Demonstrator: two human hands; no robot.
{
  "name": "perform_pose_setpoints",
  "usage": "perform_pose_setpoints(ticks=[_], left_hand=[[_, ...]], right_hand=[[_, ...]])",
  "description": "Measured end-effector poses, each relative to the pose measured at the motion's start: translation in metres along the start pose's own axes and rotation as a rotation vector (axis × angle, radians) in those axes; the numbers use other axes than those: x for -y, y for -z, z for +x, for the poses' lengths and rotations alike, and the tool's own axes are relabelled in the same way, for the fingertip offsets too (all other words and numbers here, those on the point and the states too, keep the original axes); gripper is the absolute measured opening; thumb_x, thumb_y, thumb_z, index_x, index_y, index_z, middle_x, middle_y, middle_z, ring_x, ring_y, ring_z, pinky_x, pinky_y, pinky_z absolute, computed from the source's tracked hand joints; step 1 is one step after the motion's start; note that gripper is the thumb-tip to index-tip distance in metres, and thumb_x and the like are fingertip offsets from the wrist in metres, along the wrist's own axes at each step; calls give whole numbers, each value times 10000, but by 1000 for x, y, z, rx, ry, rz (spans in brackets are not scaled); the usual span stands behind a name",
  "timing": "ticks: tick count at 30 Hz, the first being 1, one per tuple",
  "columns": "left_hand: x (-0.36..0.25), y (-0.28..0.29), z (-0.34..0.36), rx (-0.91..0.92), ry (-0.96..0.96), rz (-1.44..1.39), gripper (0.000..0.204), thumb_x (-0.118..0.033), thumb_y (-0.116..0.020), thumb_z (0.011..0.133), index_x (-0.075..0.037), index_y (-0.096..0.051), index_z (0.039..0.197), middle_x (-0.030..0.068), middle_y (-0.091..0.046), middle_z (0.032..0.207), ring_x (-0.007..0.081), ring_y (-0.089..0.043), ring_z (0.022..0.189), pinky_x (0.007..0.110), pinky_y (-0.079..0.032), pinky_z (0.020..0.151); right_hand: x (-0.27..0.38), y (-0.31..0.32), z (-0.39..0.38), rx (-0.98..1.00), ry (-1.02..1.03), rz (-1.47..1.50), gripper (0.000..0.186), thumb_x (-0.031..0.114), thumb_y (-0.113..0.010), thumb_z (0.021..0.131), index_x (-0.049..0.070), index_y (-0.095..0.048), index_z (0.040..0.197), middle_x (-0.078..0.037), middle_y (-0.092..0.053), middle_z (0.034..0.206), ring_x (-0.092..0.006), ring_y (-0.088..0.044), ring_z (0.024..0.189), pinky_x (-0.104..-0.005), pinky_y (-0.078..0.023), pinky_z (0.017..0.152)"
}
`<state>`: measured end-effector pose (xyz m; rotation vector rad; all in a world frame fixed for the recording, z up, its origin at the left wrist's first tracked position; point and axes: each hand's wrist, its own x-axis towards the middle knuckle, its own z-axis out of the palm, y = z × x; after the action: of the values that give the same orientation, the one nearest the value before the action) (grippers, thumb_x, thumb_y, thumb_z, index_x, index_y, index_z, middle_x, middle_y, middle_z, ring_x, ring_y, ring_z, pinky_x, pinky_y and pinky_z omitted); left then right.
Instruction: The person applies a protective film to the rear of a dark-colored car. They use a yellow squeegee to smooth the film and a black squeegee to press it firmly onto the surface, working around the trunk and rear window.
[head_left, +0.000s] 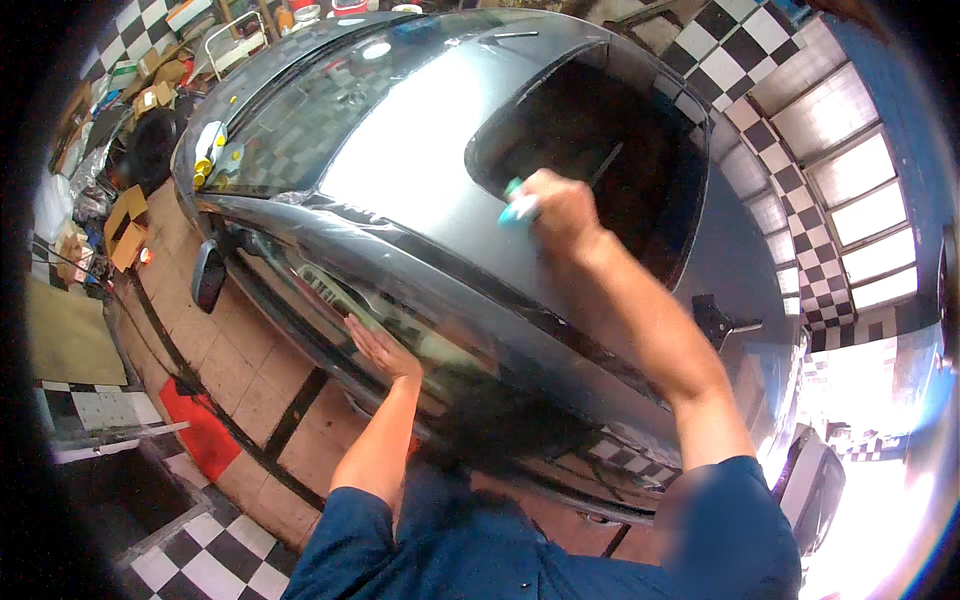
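Observation:
A grey car stands before me, its roof (425,190) at chest height and a dark glass roof panel (650,110) set into it. Over the near front corner of that panel, my right hand (562,212) is closed around a small teal-and-white object (518,210), with a bit of green at its top. Blur hides its exact kind, and I cannot tell whether it touches the roof. My left hand (382,352) lies flat against the side window (440,340), fingers stretched out and nothing in them.
A side mirror (208,276) juts out at the left. Small yellow items (203,170) sit by the windscreen's lower corner. Beyond are an open cardboard box (127,228), a black tyre (155,148) and piled clutter. A red patch (202,428) marks the tiled floor.

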<state>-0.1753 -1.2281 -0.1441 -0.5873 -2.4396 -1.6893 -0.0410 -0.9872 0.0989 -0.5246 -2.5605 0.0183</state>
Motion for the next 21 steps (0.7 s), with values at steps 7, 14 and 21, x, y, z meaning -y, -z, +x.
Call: perform_pose_setpoints(ticks=[7, 14, 21], left_hand=[[7, 8, 1, -20, 20, -26, 454, -208, -310, 1000, -9, -305, 1408, 184, -285, 1461, 336, -283, 1339, 417, -227, 1098], [12, -9, -4, -23, -8, -107, 449, -210, -326, 996, -13, -330, 1399, 180, -291, 1461, 333, -281, 1343, 414, -219, 1100], [10, 3, -1, -24, 39, 23, 445, -210, -316, 1001, -42, -311, 1413, 149, -295, 1465, 300, -277, 1347, 398, -236, 1090]], right_hand=[[100, 35, -9, 123, 130, 202, 209, 235, -611, 827, 93, -552, 685, -91, -537, 661, -279, -601, 587, -388, -487, 533], [-14, 24, 9, -22, -242, -269, 138, 192, -667, 784, 79, -588, 781, -113, -605, 773, -308, -623, 693, -392, -506, 591], [143, 7, 2, 104, 167, 169, 179, 158, -654, 779, 69, -539, 674, -96, -548, 669, -237, -599, 584, -338, -480, 517]])
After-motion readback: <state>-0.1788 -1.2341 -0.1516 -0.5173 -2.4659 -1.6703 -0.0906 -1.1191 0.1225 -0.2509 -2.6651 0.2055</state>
